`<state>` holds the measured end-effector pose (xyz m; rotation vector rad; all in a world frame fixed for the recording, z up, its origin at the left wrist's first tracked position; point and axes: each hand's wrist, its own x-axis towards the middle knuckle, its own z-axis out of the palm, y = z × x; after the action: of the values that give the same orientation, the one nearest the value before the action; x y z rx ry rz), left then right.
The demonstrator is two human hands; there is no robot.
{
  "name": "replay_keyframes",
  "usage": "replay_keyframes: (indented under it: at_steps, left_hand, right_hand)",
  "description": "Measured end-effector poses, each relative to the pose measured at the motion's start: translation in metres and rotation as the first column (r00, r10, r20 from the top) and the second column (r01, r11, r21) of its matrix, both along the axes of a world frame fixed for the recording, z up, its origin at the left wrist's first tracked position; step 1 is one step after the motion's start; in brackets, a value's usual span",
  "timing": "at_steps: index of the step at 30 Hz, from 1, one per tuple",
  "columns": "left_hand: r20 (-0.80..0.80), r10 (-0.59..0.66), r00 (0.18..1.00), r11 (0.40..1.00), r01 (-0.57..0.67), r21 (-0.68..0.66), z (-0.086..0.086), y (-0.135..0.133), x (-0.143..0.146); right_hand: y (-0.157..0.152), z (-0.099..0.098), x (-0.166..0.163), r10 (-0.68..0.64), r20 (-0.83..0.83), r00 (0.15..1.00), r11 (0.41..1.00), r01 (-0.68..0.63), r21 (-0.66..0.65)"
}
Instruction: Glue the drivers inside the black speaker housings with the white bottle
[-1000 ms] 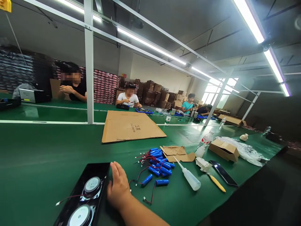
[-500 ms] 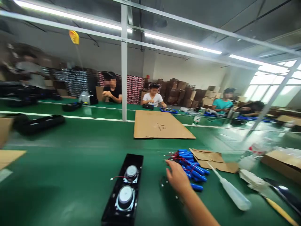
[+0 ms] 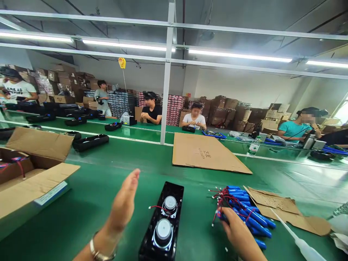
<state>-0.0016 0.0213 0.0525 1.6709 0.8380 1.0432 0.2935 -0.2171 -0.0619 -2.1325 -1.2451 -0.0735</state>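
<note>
Batteries [image 3: 246, 212] are what your right hand [image 3: 239, 233] is closing on near the table's front edge, fingers curled into the blue pile, while your left hand [image 3: 123, 204] hovers flat and spread beside the black speaker case [image 3: 163, 224], so next lift one cell free of those tangled red wires.

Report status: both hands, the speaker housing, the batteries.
Left hand open, raised beside black plastic twin-speaker housing, not touching. Right hand on pile of blue cylindrical wired batteries. Nothing between hands and housing.

The right hand [image 3: 239, 232] hides some blue batteries [image 3: 251, 214] beneath it.
</note>
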Motion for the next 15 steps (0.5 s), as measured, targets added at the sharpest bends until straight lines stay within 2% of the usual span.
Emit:
replay_keyframes:
  at_steps: [2, 4, 8, 11, 15]
  left_hand:
    - [-0.051, -0.113, 0.992, 0.986, 0.106, -0.129, -0.018, 0.004, 0.01]
    - [-0.066, -0.234, 0.97, 0.946, 0.212, -0.244, -0.038, 0.008, 0.023]
    - [0.025, -0.374, 0.927, 0.871, 0.361, -0.332, -0.074, 0.013, 0.041]
    - [0.119, -0.456, 0.882, 0.812, 0.467, -0.351, -0.097, 0.016, 0.043]
    - [0.23, -0.569, 0.79, 0.745, 0.613, -0.264, -0.114, 0.022, 0.037]
  right_hand:
    - [0.019, 0.016, -0.014, 0.009, -0.121, 0.993, 0.993, 0.005, 0.118]
    - [0.04, 0.029, -0.03, 0.064, -0.278, 0.958, 0.975, 0.0, 0.221]
    - [0.084, 0.04, -0.059, 0.259, -0.532, 0.807, 0.905, -0.01, 0.426]
    - [0.115, 0.043, -0.075, 0.363, -0.606, 0.708, 0.887, -0.064, 0.457]
    - [0.153, 0.048, -0.088, 0.374, -0.61, 0.699, 0.902, -0.121, 0.415]
